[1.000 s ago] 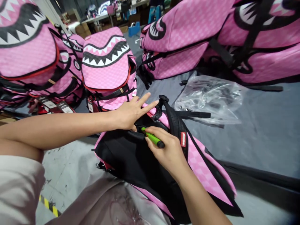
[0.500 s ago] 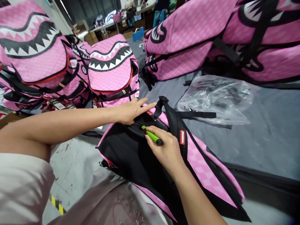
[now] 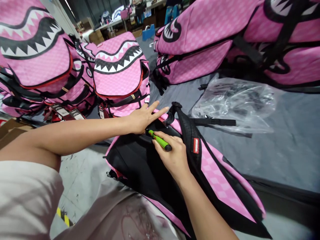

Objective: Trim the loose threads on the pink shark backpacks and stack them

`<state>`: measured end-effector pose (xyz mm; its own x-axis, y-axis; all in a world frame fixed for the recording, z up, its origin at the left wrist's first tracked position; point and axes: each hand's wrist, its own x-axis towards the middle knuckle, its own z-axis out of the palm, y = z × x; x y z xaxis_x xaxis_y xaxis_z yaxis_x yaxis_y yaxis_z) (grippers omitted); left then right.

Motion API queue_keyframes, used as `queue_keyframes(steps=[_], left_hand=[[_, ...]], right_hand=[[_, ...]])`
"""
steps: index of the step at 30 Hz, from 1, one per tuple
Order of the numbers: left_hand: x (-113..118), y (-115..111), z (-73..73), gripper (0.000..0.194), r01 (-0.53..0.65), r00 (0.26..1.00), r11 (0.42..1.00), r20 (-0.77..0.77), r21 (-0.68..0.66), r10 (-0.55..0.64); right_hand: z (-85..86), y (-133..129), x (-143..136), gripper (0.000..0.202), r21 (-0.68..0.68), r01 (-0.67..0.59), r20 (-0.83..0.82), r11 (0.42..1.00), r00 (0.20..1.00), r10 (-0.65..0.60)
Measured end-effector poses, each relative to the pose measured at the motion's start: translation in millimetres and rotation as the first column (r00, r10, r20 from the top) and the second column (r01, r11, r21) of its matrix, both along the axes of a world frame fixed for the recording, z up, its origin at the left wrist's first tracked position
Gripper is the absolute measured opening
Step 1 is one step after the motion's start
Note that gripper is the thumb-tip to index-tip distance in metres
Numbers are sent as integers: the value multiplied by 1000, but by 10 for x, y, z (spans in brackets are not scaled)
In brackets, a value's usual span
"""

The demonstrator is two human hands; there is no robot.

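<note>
A: What do we have under our hands?

B: A pink-and-black backpack point(image 3: 140, 163) lies face down across our lap and the near edge of the grey table point(image 3: 287, 146), its black back panel up and its top pointing away from us. Our left hand point(image 3: 142, 117) lies open on the far top edge, fingers spread flat, pinning the fabric. Our right hand point(image 3: 172, 156) is closed around a green tool point(image 3: 159, 140) with a black butt end; its tip touches the black fabric just beside the left thumb. We cannot tell whether it is a pen or a cutter.

A: How do we work this spot well?

B: In our judgement, we keep the left palm pressing so the panel stays taut, hold the tool low and steady, and keep its tip clear of the left fingers, since they sit very close.

A: What surrounds us?

B: A clear plastic bag point(image 3: 237, 103) lies on the table to the right, near the backpack's black strap point(image 3: 212, 122). Stacks of pink shark-mouth backpacks point(image 3: 120, 76) stand far left and far right.
</note>
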<state>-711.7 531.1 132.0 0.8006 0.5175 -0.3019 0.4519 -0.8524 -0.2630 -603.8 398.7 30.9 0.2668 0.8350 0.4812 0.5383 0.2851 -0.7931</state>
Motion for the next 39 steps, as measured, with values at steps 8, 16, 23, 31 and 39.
queue_keyframes(steps=[8,16,23,31,39], left_hand=[[20,108,79,114,12,996,996,-92,-93,-21],[13,93,65,112,11,999,995,-47,-102,-16],[-42,179,-2,108,37,999,984,38,-173,-31],[-243,269,-349,112,49,902,961,426,-273,75],[-158,150,-142,117,-215,962,935,103,-281,252]], right_hand=[[21,-24,17,20,-7,29,-6,1000,1000,-29],[62,-79,35,19,-11,12,-18,1000,1000,-12],[87,28,240,39,261,245,224,934,926,-305],[231,578,161,85,-10,98,695,995,716,-64],[253,741,2,92,-176,153,625,972,781,-10]])
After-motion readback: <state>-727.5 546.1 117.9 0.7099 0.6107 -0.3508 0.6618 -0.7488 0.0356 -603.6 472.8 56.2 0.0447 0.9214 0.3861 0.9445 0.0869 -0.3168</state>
